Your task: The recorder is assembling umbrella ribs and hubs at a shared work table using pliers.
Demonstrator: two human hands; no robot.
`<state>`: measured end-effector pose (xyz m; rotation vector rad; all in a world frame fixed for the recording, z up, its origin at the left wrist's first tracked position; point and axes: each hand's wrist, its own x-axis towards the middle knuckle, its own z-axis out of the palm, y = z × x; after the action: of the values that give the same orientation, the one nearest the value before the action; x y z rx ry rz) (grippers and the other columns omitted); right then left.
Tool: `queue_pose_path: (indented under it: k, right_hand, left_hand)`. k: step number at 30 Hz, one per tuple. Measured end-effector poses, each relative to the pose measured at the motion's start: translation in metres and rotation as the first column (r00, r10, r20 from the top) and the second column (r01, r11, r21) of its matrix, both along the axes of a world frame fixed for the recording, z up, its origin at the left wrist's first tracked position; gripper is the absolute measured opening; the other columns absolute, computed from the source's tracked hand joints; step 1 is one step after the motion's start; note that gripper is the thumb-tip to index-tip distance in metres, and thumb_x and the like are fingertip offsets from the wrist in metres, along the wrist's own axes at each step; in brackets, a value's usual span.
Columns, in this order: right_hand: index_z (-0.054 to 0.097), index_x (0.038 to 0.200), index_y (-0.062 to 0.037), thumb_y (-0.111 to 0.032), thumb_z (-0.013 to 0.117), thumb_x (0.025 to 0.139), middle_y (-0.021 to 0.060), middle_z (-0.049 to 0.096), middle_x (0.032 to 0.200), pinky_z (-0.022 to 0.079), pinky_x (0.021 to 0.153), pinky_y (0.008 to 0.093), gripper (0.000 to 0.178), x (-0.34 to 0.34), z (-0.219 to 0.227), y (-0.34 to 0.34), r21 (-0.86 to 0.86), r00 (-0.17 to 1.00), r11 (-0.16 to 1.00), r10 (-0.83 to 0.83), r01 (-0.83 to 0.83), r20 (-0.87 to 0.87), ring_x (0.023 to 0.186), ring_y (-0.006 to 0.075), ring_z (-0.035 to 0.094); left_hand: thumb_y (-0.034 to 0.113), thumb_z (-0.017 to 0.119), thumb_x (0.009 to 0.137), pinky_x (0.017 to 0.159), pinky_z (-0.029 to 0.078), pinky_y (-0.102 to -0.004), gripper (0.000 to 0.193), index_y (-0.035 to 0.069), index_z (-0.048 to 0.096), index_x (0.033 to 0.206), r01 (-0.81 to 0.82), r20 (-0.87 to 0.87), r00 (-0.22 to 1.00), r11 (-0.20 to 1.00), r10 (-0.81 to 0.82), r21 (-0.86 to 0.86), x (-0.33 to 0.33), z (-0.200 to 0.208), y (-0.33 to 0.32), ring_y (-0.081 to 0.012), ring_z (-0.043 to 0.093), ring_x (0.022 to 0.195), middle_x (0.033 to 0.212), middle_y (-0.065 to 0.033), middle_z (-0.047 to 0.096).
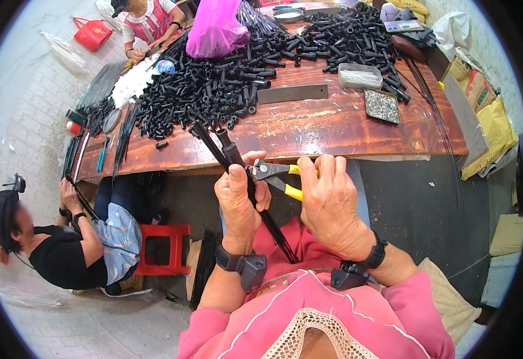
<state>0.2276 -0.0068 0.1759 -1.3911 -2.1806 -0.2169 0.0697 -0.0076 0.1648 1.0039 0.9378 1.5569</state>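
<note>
The fingers of the left hand (240,206) are curled around a bundle of thin black rods (276,233), with the thumb laid upright along the near side; the rods are gripped, not pinched at the tips. By the right hand (332,209), the yellow-handled pliers (267,170) are held, its fingers bent close together over the grips. The plier head is brought in beside the bundle, just above the left palm; whether anything is bitten by it cannot be told. The two handles are seen parted, so a full squeeze does not seem to be applied.

The bundle is tilted, its lower ends at the pink-clothed lap (309,239) and its thicker black tops pointed toward the table (309,128), perhaps so that the weight is steadied and the upper part is left open to the tool.

Farther out, black tubular parts (213,90) are heaped across the tabletop, the near edge being left mostly bare, likely as working room. A flat metal bar (293,94), a clear box (342,81) and a tray of small metal bits (365,102) are set within apparent reach. At the left, dark rods are handled by a seated co-worker (64,257)
</note>
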Motion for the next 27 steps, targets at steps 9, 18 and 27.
queue_pose_path:
  k: [9,18,27]
  right_hand:
    - [0.055,0.098,-0.0050,-0.004,0.065,0.067,0.0128,0.048,0.086,0.049,0.058,0.0350,0.032,0.011,-0.001,0.022,0.035,0.992,0.995,0.099,-0.096,-0.084,0.083,0.0293,0.052]
    - [0.064,0.097,-0.0070,-0.017,0.080,0.069,0.0088,0.063,0.072,0.049,0.056,0.0364,0.033,0.062,0.054,0.090,-0.403,0.596,0.488,0.776,-0.774,-0.205,0.064,0.0251,0.063]
    - [0.057,0.112,0.0035,-0.019,0.073,0.067,0.0108,0.061,0.079,0.046,0.061,0.0358,0.053,0.066,0.057,0.051,-0.659,0.761,0.516,0.635,-0.547,-0.134,0.070,0.0230,0.059]
  left_hand:
    - [0.068,0.048,0.087,0.040,0.031,-0.0238,0.075,0.000,0.056,0.115,0.063,0.037,0.997,0.998,-0.062,-0.009,-0.007,-0.005,0.003,-0.0075,0.037,0.040,0.051,0.0027,0.041]
    - [0.065,0.062,0.081,0.039,0.032,-0.0235,0.094,0.000,0.034,0.141,0.192,0.156,0.962,0.961,-0.225,0.198,0.003,-0.002,-0.004,-0.0071,0.040,0.041,0.052,0.0027,0.043]
    - [0.017,0.078,0.079,0.042,0.028,-0.0204,0.049,-0.006,0.060,0.118,0.150,0.124,0.981,0.989,-0.149,0.003,0.010,0.003,-0.017,-0.0031,0.041,0.045,0.059,0.0042,0.050]
